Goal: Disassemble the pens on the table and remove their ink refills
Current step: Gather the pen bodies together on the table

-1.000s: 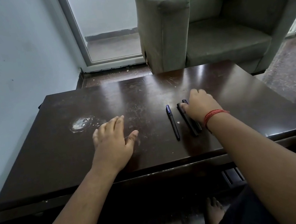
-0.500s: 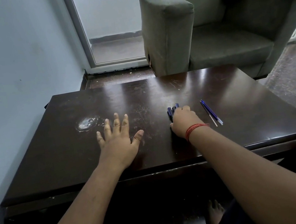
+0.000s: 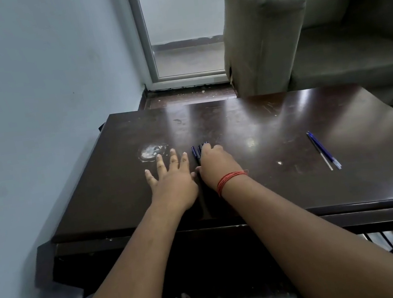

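Table [image 3: 259, 185] of dark, scratched wood filled the head view. Left hand [image 3: 173, 178] lay flat on it with the fingers spread and held nothing. Right hand [image 3: 215, 165], touching it at the thumb, was curled over a bundle of dark blue pens [image 3: 197, 151]; only their far ends stuck out past the knuckles. How tightly it gripped them I could not tell. Well apart to the right lay a blue pen part and thin refill [image 3: 323, 149].

wall [image 3: 29, 97] blocks left | bare table [image 3: 259, 185] between right hand [image 3: 214, 165], refills [image 3: 323, 149]
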Demonstrator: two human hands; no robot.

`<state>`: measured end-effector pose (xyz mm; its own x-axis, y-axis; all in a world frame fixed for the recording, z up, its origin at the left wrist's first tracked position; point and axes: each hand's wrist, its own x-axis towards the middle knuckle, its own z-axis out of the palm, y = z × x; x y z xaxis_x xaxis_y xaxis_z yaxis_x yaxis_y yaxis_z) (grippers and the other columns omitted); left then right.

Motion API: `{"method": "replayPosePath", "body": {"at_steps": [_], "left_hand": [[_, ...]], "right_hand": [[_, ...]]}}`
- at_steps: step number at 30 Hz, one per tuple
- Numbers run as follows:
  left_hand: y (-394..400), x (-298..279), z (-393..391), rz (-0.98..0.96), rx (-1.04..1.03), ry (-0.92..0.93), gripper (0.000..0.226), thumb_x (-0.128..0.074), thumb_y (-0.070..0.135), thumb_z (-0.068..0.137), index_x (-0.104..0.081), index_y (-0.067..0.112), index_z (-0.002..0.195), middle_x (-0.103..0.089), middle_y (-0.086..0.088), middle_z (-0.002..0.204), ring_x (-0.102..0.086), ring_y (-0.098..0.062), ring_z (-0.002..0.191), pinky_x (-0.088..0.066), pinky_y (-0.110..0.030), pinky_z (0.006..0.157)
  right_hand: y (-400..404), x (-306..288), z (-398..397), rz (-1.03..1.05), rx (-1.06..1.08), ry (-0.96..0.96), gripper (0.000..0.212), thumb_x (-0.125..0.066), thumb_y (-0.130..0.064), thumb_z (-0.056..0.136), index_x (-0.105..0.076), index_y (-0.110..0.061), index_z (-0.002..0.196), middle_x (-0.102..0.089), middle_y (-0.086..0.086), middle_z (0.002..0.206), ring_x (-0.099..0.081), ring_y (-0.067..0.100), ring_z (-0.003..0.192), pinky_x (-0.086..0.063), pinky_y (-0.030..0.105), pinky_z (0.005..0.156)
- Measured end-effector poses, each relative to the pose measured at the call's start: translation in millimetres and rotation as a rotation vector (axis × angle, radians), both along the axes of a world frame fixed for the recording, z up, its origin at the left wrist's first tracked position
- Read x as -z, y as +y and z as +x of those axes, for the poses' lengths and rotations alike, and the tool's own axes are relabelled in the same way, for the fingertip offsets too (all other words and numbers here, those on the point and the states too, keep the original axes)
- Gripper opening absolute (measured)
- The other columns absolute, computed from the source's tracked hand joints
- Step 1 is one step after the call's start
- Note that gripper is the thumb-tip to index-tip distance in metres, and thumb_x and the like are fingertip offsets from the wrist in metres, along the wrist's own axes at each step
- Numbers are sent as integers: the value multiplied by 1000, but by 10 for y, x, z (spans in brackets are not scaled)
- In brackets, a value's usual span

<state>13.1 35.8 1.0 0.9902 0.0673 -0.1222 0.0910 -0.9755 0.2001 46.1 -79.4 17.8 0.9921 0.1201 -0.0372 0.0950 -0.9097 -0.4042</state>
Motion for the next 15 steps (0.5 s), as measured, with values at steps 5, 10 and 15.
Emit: {"method": "replayPosePath", "body": {"at_steps": [5, 10, 15], "left_hand": [[78, -15, -26, -11, 17, 52, 68, -36, 20, 95, -15, 38, 158, 8, 5, 168, 18, -32, 152, 10, -65, 116], [66, -46, -7, -14, 17, 58, 75, -38, 13, 90, -18, 42, 156, 4, 10, 168, 13, -28, 153, 10, -64, 116], [62, 2, 1, -46, 20, 8, 54, -31, 29, 104, -21, 38, 156, -7, 12, 168, 3, -22, 155, 7, -61, 119]], "right_hand": [[154, 42, -27, 2, -29, -53, 34, -51, -20, 99, -42, -5, 128, -49, 19, 121, -57, 40, 110, -50, 44, 86], [2, -29, -26, 39, -57, -22, 36, -55, -33, 96, -46, -9, 120, -52, 18, 121, -58, 40, 109, -46, 40, 82], [-829, -255, 135, -26, -1, -175, 29, -62, -35, 91, -58, -11, 106, -65, 13, 107, -61, 30, 91, -50, 33, 78]]}}
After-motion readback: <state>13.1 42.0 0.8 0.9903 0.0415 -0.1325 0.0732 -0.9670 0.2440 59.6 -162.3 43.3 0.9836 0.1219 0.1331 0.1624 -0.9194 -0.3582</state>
